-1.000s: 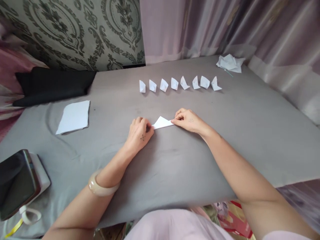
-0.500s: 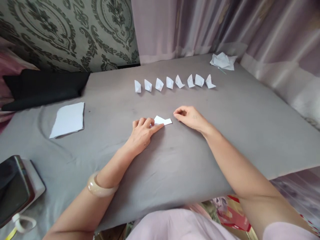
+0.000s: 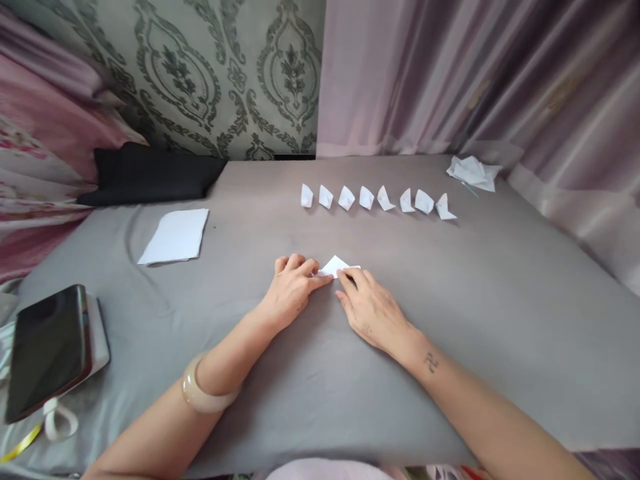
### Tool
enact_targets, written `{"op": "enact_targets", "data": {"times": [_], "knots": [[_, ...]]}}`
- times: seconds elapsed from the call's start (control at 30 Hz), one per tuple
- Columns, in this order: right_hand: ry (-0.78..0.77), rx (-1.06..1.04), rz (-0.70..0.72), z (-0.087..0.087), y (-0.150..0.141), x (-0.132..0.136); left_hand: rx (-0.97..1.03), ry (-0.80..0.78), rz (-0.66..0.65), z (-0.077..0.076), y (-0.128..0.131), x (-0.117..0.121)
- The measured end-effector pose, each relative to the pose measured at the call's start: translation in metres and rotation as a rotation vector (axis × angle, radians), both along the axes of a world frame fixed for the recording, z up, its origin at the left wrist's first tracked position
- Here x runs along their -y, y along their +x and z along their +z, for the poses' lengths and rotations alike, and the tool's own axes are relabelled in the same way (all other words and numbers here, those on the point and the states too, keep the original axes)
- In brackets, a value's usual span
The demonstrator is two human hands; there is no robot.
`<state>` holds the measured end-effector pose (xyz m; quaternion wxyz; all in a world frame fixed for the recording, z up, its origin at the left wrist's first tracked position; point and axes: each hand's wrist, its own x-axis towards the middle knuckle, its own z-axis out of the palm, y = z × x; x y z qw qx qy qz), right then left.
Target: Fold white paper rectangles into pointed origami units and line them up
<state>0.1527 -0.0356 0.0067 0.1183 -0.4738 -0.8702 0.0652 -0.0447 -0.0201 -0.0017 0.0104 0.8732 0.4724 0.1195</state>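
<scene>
A small piece of folded white paper (image 3: 335, 265) lies flat on the grey cloth, with a peaked middle and narrow ends. My left hand (image 3: 293, 287) holds its left end down, thumb stretched along the lower edge and the other fingers curled. My right hand (image 3: 375, 307) rests palm down on the right part; its fingertips press the paper while the thumb lies apart on the cloth. Those fingers hide some of the right end. Beyond both hands stands a row of several small folded paper pieces (image 3: 367, 198).
At left lies a stack of white paper (image 3: 175, 237), with a folded black cloth (image 3: 157, 175) behind it. A dark-screened device (image 3: 50, 353) sits at the near left. Loose white papers (image 3: 474, 173) lie at the far right, by the curtain (image 3: 565, 100).
My right hand, which let go of the paper's right end and lifted off, has come back onto it from above. My left hand slid inward and stays on the paper. The view has shifted.
</scene>
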Motion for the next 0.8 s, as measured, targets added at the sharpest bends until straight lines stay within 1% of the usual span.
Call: {"op": "enact_targets", "data": {"times": [0.13, 0.3, 0.5, 0.53, 0.6, 0.67, 0.7, 0.8], "knots": [[0.026, 0.086, 0.005, 0.000, -0.001, 0.000, -0.014, 0.010, 0.046, 0.004, -0.010, 0.008], [0.033, 0.155, 0.008, 0.004, -0.009, 0.000, -0.021, 0.005, 0.110, 0.008, -0.017, 0.015], [0.046, 0.216, 0.012, 0.005, -0.017, -0.001, 0.028, 0.068, 0.167, 0.010, -0.015, 0.013], [0.047, 0.213, 0.014, 0.005, -0.017, -0.002, 0.053, 0.082, 0.158, 0.010, -0.012, 0.013], [0.047, 0.195, 0.017, 0.005, -0.016, -0.003, 0.102, 0.085, 0.088, 0.007, -0.006, 0.014], [0.040, 0.167, 0.021, 0.006, -0.014, -0.004, 0.126, 0.054, 0.009, 0.004, -0.001, 0.015], [0.033, 0.148, 0.021, 0.006, -0.013, -0.005, 0.130, 0.033, -0.011, 0.002, 0.000, 0.015], [0.005, 0.083, 0.018, 0.005, -0.007, -0.006, 0.141, -0.009, 0.016, 0.000, 0.001, 0.016]]}}
